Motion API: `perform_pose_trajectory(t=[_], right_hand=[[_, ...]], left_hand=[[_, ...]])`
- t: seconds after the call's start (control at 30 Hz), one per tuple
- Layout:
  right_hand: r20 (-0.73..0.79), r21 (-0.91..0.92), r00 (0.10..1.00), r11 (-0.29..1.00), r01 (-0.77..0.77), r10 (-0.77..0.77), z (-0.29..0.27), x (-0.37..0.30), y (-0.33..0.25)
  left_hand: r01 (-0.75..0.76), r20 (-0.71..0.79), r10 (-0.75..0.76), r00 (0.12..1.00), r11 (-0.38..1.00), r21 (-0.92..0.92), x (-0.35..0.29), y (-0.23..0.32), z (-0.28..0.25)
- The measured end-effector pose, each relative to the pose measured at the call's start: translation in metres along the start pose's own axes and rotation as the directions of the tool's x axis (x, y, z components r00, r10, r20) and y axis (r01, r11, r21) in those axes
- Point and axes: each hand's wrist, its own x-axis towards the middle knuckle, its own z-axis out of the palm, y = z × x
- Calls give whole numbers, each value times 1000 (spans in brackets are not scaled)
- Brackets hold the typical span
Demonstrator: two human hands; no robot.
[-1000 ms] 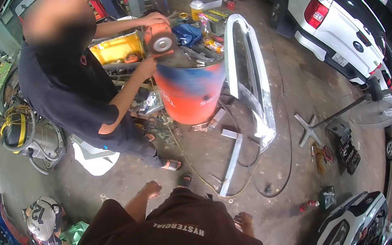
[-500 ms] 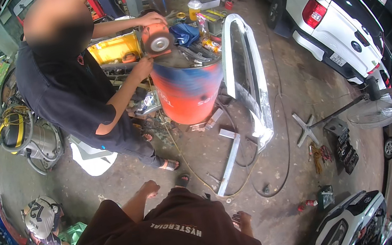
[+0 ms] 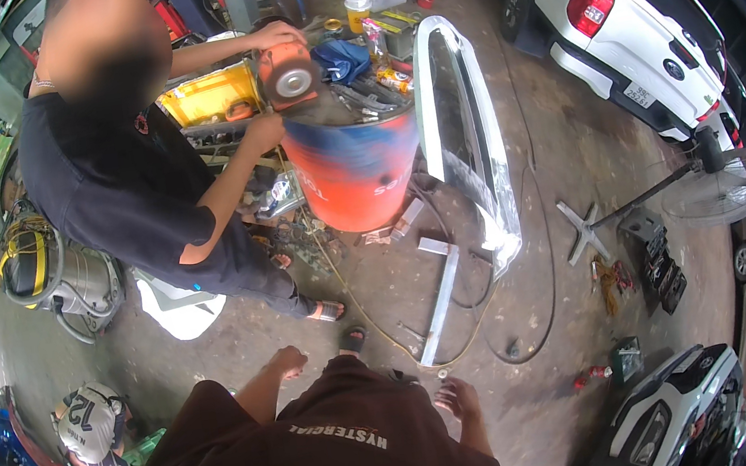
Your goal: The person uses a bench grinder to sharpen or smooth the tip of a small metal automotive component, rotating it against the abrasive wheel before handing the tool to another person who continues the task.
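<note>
My left hand (image 3: 288, 362) hangs in front of my brown shirt, fingers curled in, with nothing seen in it. Lower right, my right hand (image 3: 456, 398) is held low over the floor, its fingers apart and no object in them. Near it on the floor lies an L-shaped metal bar (image 3: 441, 304). Ahead stands an orange and blue drum (image 3: 356, 183) bearing an orange bench grinder (image 3: 288, 75). A co-worker (image 3: 111, 170) in dark clothes rests one hand on top of the grinder; the other is by its base. Neither of my hands touches these things.
A masked, white-edged vehicle panel (image 3: 461, 125) stands right of the drum. Hoses and cables (image 3: 539, 329) cross the floor. Further right are a pedestal fan (image 3: 716, 194), an open tool case (image 3: 653, 260) and a white vehicle (image 3: 619, 17). At left stands a shop vacuum (image 3: 62, 262); another person (image 3: 90, 422) crouches lower left.
The drum, grinder and co-worker sit slightly further left and higher in view. My right hand has risen a little and its fingers reach further forward. My left hand hardly differs.
</note>
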Motion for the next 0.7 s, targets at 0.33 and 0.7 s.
perform_pose_trajectory(t=[0.33,0.7], right_hand=[[491,-355,871,917,182,17,145,-53,-64],[582,-280,813,946,165,30,157,-33,-64]], left_hand=[[-101,-15,103,995,990,93,16,38,-21],[-185,114,157,981,933,308,42,-2,-32]])
